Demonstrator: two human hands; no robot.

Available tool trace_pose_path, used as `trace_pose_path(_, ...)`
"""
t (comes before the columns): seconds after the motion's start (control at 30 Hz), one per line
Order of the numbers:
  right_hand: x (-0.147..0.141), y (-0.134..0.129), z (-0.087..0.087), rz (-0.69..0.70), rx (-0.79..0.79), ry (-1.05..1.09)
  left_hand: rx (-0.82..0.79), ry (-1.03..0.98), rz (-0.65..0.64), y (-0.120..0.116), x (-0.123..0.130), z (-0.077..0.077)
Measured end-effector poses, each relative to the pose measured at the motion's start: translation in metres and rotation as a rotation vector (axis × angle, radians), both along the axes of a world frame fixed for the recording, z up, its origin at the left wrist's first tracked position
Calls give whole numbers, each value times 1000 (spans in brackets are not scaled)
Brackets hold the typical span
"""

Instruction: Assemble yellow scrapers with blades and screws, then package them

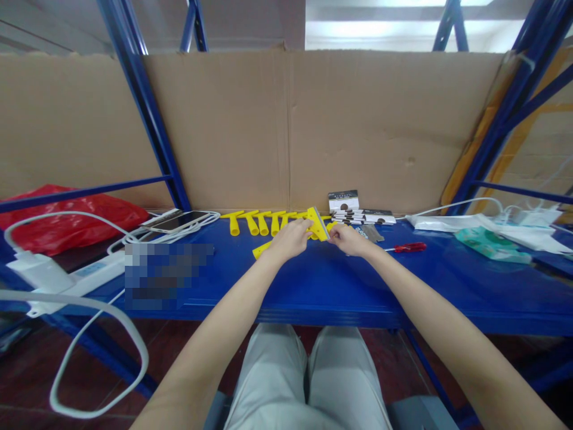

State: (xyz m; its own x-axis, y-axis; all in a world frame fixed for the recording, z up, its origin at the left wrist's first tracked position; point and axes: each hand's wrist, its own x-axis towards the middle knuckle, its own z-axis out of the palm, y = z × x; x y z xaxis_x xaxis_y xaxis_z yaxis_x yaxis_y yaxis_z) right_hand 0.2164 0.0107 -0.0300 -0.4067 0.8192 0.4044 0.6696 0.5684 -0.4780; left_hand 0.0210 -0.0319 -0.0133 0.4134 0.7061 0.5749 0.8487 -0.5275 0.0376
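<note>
Just above the blue tabletop, I hold a yellow scraper [317,224] with a pale blade strip along its head's right edge. My left hand [290,240] is closed around it from the left, and a yellow tube end showing past this hand looks like its handle. The fingers of my right hand [349,240] pinch the lower corner of the head, by the blade strip; whether they hold some small part there is hidden. Behind my hands, several yellow scrapers [263,224] lie in a row, partly covered by my left hand.
Small black-and-white packets [344,203] are stacked behind my right hand. A red-handled screwdriver [409,247] lies to its right. A phone [176,221], white cables, a power strip [85,280] and a red bag [71,218] sit left. A green packet [490,243] lies right. Cardboard [286,131] stands behind.
</note>
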Motion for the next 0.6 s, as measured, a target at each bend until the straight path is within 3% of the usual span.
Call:
trace_pose_path(0.07,10,4,6,-19,26,132,-6,1,0,1,1,-1)
trace_pose_path(0.23,15,4,9,95,-30,394,-41,17,14,0,5,-4)
trace_pose_path(0.6,-1,-2,0,158,-140,409,-60,76,-75,-7,15,-8)
